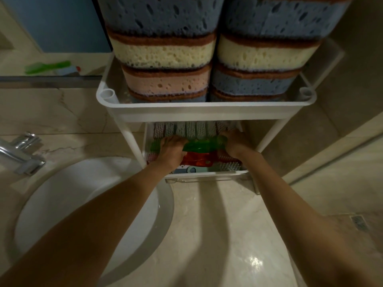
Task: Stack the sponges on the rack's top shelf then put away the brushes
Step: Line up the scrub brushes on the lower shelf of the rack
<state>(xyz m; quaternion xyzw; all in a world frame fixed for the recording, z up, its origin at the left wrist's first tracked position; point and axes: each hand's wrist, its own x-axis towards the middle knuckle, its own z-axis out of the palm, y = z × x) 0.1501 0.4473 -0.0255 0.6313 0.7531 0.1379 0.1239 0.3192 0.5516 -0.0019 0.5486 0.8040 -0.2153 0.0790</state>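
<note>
1. Sponges [163,52] are stacked in two piles on the top shelf [207,110] of the rack [132,141].
2. A green brush [204,145] is held in the lower shelf [207,175], just above a red brush [199,160].
3. Its left end is gripped by the left hand [172,151], its right end by the right hand [236,143].

The two stacks of sponges [163,52] run off the top edge, their uppermost blue ones cut short, and the lowest hide behind the rim of the top shelf [207,110]. That shelf also covers the back of the lower shelf [207,175]. The left hand [172,149] curls over one end of the green brush [199,145], fingertips out of sight. The right hand [236,143] has its fingers lost in shadow — its hold cannot be told. The red brush [199,160] shows only in part. The tap [20,152] is cut by the left edge — a green thing [47,66] beyond is too blurred to name.
</note>
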